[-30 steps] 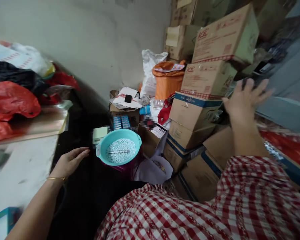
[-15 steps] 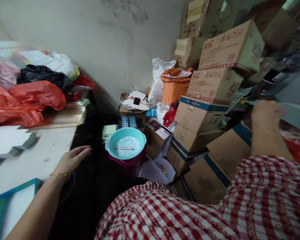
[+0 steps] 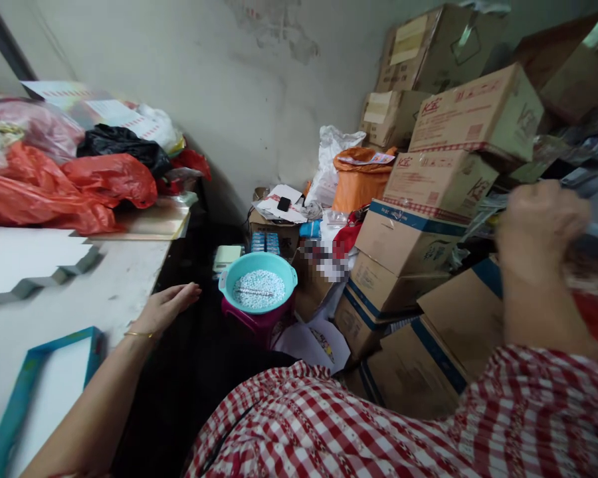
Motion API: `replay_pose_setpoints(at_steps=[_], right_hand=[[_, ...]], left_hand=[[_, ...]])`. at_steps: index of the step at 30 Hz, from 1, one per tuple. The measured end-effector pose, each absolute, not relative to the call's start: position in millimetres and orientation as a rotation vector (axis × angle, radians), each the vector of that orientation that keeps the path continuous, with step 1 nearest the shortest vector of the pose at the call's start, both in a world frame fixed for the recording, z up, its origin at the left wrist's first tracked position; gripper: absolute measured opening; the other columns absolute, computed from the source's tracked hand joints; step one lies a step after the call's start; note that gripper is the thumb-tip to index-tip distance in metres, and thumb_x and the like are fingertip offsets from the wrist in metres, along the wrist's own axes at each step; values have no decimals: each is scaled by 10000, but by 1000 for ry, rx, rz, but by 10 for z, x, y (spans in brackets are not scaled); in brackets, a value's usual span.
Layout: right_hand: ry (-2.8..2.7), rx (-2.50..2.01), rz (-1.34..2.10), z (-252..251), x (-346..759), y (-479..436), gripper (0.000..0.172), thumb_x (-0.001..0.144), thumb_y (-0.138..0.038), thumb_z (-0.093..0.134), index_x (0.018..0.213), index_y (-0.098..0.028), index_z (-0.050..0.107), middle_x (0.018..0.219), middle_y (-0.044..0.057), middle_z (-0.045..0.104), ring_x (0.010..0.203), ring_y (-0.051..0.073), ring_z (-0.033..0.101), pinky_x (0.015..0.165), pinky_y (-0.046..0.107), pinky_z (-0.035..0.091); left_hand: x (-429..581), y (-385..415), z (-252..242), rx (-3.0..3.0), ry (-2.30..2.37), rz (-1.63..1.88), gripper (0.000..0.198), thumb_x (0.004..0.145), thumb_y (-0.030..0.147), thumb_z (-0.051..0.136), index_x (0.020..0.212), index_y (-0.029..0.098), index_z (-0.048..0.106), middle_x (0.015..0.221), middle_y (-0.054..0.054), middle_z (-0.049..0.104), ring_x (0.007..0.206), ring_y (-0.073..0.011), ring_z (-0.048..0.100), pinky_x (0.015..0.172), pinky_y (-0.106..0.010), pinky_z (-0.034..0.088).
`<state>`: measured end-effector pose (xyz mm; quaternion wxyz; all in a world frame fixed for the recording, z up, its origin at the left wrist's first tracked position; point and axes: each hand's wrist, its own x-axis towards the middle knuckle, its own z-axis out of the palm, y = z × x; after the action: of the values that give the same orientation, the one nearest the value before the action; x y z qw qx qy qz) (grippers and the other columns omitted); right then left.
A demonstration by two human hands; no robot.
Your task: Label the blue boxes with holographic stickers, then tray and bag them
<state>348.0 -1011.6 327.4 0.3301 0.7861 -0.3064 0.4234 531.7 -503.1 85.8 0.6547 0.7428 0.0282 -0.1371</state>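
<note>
My left hand (image 3: 172, 307) stretches past the table's edge with its fingers extended, and I see nothing in it. Nearest to it is a turquoise basin (image 3: 257, 312) of small white pellets on a magenta stool (image 3: 259, 325). A thin rod-like thing (image 3: 254, 292) lies on the pellets. At the right, my right hand (image 3: 543, 216) is raised above the cardboard boxes, its fingers curled into a fist and slightly blurred. Whatever it may hold is hidden. A turquoise-rimmed tray (image 3: 92, 362) with a white inside lies on the table beside my left forearm.
Cardboard boxes (image 3: 403, 239) stand stacked at the right, with an open box (image 3: 458, 305) closer to me. An orange bag (image 3: 359, 186) is by the wall. Red plastic bags (image 3: 109, 182) and a stack of white sheets (image 3: 24, 259) cover parts of the white table (image 3: 124, 285).
My view has turned slightly, so the scene sits farther right and the tray shows more fully. My right fist appears larger and higher against the boxes. My left hand stays extended.
</note>
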Motion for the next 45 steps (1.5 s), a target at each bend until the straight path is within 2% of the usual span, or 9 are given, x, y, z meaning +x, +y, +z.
replay_pose_setpoints(at_steps=[5,8,13,21,24,29,33,38,45], right_hand=[[691,2551,1137,2536,3875,-8382,249,910,-264,435,1059,-242,634,1043,100,670,948,240,611,711,375,423],[1498,2365,1007,1902,4077,-7805,211,876,-189,477,1013,-214,636,1058,84,679,1042,230,602,735,336,460],[1974,2033,1013,1211,4332,-7418,220,882,-160,426,836,-147,640,913,115,700,874,201,648,641,309,472],[2424,2016,786,249,4274,-7006,170,897,-188,475,816,-178,624,806,48,671,629,112,589,507,255,435],[2436,2124,576,241,4337,-6946,185,904,-173,454,848,-205,627,748,5,668,600,104,577,515,240,456],[2065,2862,617,951,5174,-7071,414,849,-418,552,1226,-248,543,1272,83,566,1205,248,488,990,456,417],[1713,3255,479,1170,6125,-7058,536,679,-510,708,1138,-247,619,1188,83,612,1147,307,519,968,486,413],[1886,3269,-73,899,6538,-6798,328,690,-447,709,929,-223,698,887,48,675,844,216,615,815,380,484],[2181,3296,-259,617,6614,-6584,550,601,-408,780,1100,-221,647,1166,89,617,1098,253,549,977,427,399]], left_hand=[[5132,-5324,1088,1093,-300,-579,899,550,866,461,1115,185,621,1279,-194,557,1115,-318,576,847,-439,496],[5132,-5294,1191,846,-352,-448,946,556,875,436,1215,205,548,1233,-174,582,1048,-299,603,770,-416,514],[5199,-4988,931,860,-6,-220,862,654,355,764,1387,259,321,1098,-86,640,783,-149,641,682,-284,504],[4990,-5019,274,907,200,-364,878,589,42,692,1389,157,350,961,-74,689,694,-131,641,666,-245,481],[4873,-4911,170,922,192,-297,901,493,-56,634,1347,128,415,902,-55,703,674,-111,632,642,-207,459],[4640,-4519,214,946,171,16,758,527,18,678,1253,179,531,824,-9,699,644,-79,603,592,-165,430],[4495,-4382,372,1003,167,143,712,538,76,697,1223,215,563,936,-25,698,745,-103,628,628,-183,453],[4392,-4310,481,1093,165,297,658,530,148,712,1173,225,595,1120,-55,667,997,-194,617,811,-278,480],[4248,-4122,531,1166,233,340,569,520,156,752,1076,208,643,981,-59,712,822,-190,662,695,-271,503]])
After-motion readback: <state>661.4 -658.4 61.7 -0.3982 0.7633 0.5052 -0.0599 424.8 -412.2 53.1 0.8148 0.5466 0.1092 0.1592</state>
